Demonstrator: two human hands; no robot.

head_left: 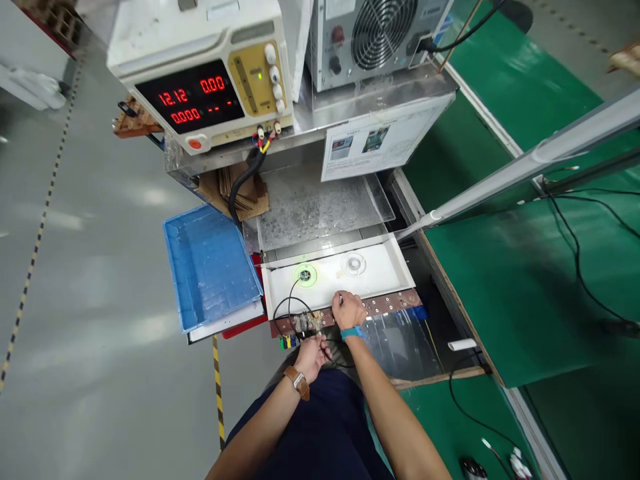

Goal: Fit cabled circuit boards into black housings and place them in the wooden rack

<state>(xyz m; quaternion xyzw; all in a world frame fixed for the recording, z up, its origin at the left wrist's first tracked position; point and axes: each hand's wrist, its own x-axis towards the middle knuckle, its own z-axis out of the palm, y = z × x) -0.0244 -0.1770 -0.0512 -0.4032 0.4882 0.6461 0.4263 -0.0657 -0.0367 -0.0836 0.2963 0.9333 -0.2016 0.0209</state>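
My left hand (pixel 311 358) is closed in a pinch on a thin black cable (pixel 336 363), just below a small clear fixture (pixel 306 323). My right hand (pixel 349 311) rests with curled fingers at the front edge of the white tray (pixel 390 272), over a brown strip (pixel 385 305) dotted with metal studs. Whatever its fingers hold is hidden. In the tray lies a round disc (pixel 305 275), glowing green-yellow, with a small circuit board at its centre. A black wire runs from it toward the fixture. To its right is a white ring-shaped part (pixel 354 264).
A power supply (pixel 200 87) with red digits stands on the metal shelf (pixel 320 117), beside a grey unit with a fan (pixel 384 33). At left sits a blue bin (pixel 213 267). A grey pole (pixel 520 163) slants across the green mat (pixel 500 287) at right.
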